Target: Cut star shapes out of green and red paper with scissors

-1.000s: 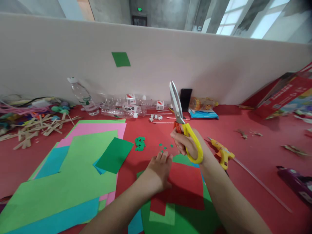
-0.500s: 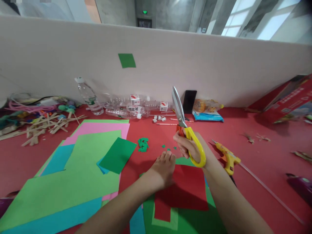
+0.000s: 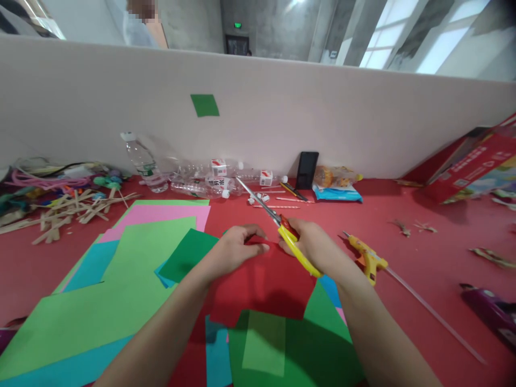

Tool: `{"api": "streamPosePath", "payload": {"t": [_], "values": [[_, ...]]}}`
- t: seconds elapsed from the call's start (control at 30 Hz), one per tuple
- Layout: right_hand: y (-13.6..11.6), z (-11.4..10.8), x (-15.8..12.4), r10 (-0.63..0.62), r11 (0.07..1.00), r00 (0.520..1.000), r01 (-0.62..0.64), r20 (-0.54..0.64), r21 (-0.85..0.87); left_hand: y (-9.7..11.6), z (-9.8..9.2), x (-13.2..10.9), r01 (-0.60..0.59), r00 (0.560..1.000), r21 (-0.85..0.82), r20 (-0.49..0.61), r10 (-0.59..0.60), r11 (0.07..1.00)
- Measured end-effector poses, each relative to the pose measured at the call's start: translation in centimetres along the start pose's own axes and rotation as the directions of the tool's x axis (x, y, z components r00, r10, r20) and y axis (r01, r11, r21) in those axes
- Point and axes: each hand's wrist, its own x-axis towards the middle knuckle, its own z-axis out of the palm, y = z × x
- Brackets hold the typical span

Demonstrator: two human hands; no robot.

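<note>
A sheet of red paper (image 3: 262, 282) lies over green sheets in front of me, its far edge between my hands. At its far left edge is my left hand (image 3: 231, 250), thumb on the near side and fingers behind, gripping the sheet. My right hand (image 3: 310, 242) is closed around yellow-and-red-handled scissors (image 3: 296, 250), whose blades point away and to the left, looking closed. The right fingertips are close to the paper's far edge; whether they touch it is unclear. Below the red sheet are a light green strip (image 3: 264, 344) and a dark green sheet (image 3: 322, 338).
Coloured sheets (image 3: 105, 312) cover the left, with a dark green piece (image 3: 187, 255) on top. Plastic bottles (image 3: 197, 185), a phone (image 3: 307, 170) and a snack packet (image 3: 337, 193) line the white partition (image 3: 258, 118). Wooden sticks (image 3: 76, 209) lie left; a yellow glue gun (image 3: 366, 258) lies right.
My left hand has moved left and up and taken hold of the red paper. The sheet has shifted away and left. The scissors have tipped from upright toward the left.
</note>
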Motion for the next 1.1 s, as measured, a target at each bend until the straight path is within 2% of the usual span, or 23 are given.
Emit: {"api": "streamPosePath", "payload": {"t": [0.13,0.17,0.27,0.3,0.4,0.47,0.53,0.67,0.77,0.83,0.9,1.0,1.1], "values": [[1.1,-0.9,0.0,-0.027,1.000,0.995,0.027,-0.098,-0.010,0.7,-0.9,-0.6,0.028,0.998,-0.068,-0.055,-0.032,0.997],[1.3,-1.3,0.1,-0.022,1.000,0.991,0.021,-0.133,-0.006,0.8,-1.3,-0.7,0.058,0.998,-0.079,-0.028,-0.061,0.995],[1.9,-2.5,0.4,0.019,1.000,0.969,-0.014,-0.246,0.025,0.9,-2.5,-0.8,0.117,0.982,-0.134,0.163,-0.094,0.984],[1.9,-2.8,0.5,0.039,0.999,0.959,-0.030,-0.279,0.038,0.8,-2.8,-0.6,0.094,0.987,-0.158,0.143,-0.071,0.983],[1.5,-3.2,0.2,0.076,0.986,0.916,-0.011,-0.394,0.164,0.3,-2.8,0.3,-0.014,0.994,-0.253,-0.109,-0.015,0.967],[0.7,-3.1,-0.3,0.073,0.943,0.878,0.094,-0.473,0.320,0.0,-2.5,1.0,-0.001,0.973,-0.322,-0.221,-0.074,0.947],[-0.2,-2.7,-1.1,0.047,0.915,0.883,0.150,-0.467,0.375,-0.3,-2.4,1.6,-0.007,0.939,-0.380,-0.321,-0.125,0.925],[-1.4,-1.6,-1.8,0.025,0.896,0.914,0.159,-0.406,0.414,-1.3,-3.6,2.0,-0.137,0.858,-0.440,-0.501,-0.116,0.888],[-1.5,-1.0,-1.6,0.034,0.891,0.934,0.132,-0.355,0.434,-2.2,-4.8,2.2,-0.235,0.796,-0.486,-0.594,-0.120,0.842],[-1.3,-0.6,-1.4,0.010,0.886,0.973,0.098,-0.231,0.452,-2.5,-5.2,2.2,-0.279,0.762,-0.502,-0.635,-0.129,0.819],[-1.0,-0.3,-1.3,-0.047,0.895,0.998,0.057,-0.035,0.442,-2.4,-5.3,2.1,-0.326,0.736,-0.510,-0.665,-0.125,0.796],[-0.4,0.1,-1.1,-0.085,0.937,0.972,0.004,0.218,0.349,-1.6,-5.2,1.8,-0.386,0.733,-0.545,-0.671,-0.111,0.745],[-0.4,0.4,-1.0,-0.059,0.969,0.936,-0.030,0.347,0.245,-0.7,-5.0,1.3,-0.406,0.746,-0.535,-0.663,-0.070,0.740]]}}
